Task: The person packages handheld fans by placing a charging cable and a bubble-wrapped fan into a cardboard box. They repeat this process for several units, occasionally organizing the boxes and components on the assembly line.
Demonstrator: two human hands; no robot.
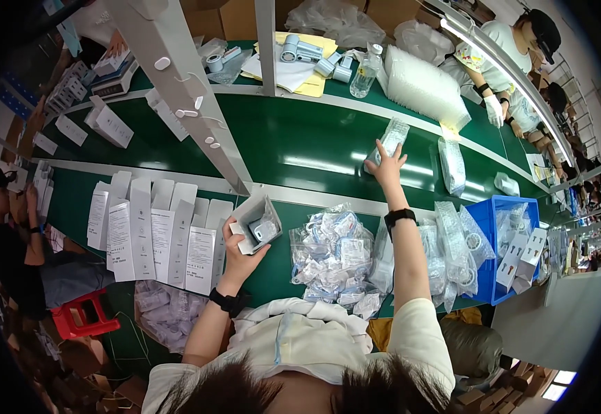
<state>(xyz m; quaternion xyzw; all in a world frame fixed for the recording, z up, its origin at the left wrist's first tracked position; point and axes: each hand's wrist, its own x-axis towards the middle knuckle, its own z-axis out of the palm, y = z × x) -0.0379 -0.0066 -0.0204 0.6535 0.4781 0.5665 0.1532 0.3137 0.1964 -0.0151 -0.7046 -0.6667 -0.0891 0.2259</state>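
Note:
My left hand [243, 257] grips an open white box [275, 214] with its mouth turned up. Inside the box lies a small grey-blue device [265, 230], only partly visible. Stretched out across the green belt, my right hand [387, 169] has its fingers spread over the near end of a bubble-wrapped package [395, 131]. The fingers touch or hover just over the wrap; I cannot tell which. Between my arms is a heap of small clear bags [333, 248] with cables or small parts in them. Left of the box, several white cartons [152, 231] stand in rows.
Bubble-wrap pouches [451, 241] lie right of my arm, beside a blue bin [495, 210] holding white boxes. More wrapped packages [451, 168] rest on the belt. A metal post [183, 90] rises at left. Beyond the belt stand a bottle [366, 72] and grey-blue devices [300, 52]. Co-workers are nearby.

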